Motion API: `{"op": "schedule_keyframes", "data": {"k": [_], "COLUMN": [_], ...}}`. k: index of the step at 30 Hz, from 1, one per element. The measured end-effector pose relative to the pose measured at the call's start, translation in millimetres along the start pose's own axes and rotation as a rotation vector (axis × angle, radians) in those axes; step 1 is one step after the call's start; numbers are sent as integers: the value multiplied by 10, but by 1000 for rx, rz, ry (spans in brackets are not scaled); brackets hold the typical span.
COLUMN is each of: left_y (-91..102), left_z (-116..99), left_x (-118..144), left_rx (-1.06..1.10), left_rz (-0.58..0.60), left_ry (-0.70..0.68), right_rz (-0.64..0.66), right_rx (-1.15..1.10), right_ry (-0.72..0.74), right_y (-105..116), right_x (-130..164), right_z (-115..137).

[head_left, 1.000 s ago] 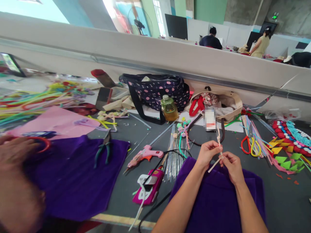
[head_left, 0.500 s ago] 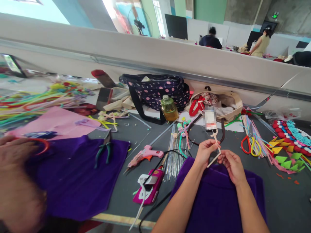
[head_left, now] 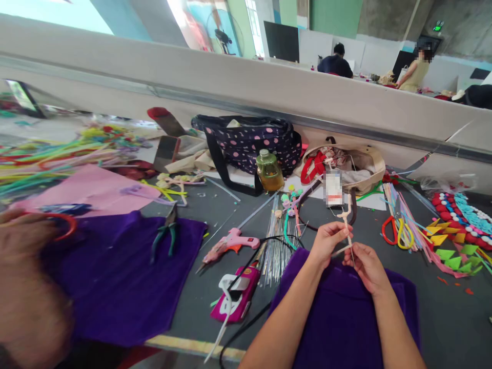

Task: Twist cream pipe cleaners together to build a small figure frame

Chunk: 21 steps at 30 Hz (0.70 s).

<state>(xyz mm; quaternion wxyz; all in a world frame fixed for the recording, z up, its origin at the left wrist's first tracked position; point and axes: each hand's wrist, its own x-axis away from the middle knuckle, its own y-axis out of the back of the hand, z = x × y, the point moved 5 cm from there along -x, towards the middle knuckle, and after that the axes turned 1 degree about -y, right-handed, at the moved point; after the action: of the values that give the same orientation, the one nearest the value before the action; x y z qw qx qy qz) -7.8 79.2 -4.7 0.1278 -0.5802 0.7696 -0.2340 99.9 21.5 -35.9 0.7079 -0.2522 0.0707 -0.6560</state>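
Observation:
Above a folded purple cloth (head_left: 338, 312), both my hands work on a thin cream pipe cleaner stem (head_left: 346, 221) that stands nearly upright. My left hand (head_left: 329, 241) pinches it between thumb and fingers. Just below and to the right, my right hand (head_left: 363, 262) has its fingertips closed on the lower end, where a fine wire-like tip sticks down. A loose cream strand (head_left: 340, 251) crosses the gap between the hands. Behind the stem's top, a small tag with blurred print (head_left: 333, 188) lies near a beige bag (head_left: 365, 179).
Another person's hand (head_left: 26, 241) is at the left by a red-handled tool (head_left: 69, 225). Pliers (head_left: 165, 236) lie on purple cloth; a pink glue gun (head_left: 230, 246), clear sticks (head_left: 274, 256) and a green bottle (head_left: 269, 170) stand nearer. Scissors (head_left: 397, 233) lie right.
The loose cream strand has swung up from a steep slant to a flatter one. My right hand has shifted slightly down along the stem. The camera view has moved a little.

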Motion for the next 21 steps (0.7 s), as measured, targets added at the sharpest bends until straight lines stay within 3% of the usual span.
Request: {"op": "schedule_keyframes", "data": {"k": [6,21], "left_y": [-51,-156], "left_z": [4,35], "left_x": [22,94], "left_rx": [7,42], "left_rz": [60,251], "left_ry": [23,159], "right_rz": [-73,123], "right_rx": [-24,-15], "right_ry": [122,118], "right_y": [44,-37], "right_x": [-22,21], "right_z": [48,26]}}
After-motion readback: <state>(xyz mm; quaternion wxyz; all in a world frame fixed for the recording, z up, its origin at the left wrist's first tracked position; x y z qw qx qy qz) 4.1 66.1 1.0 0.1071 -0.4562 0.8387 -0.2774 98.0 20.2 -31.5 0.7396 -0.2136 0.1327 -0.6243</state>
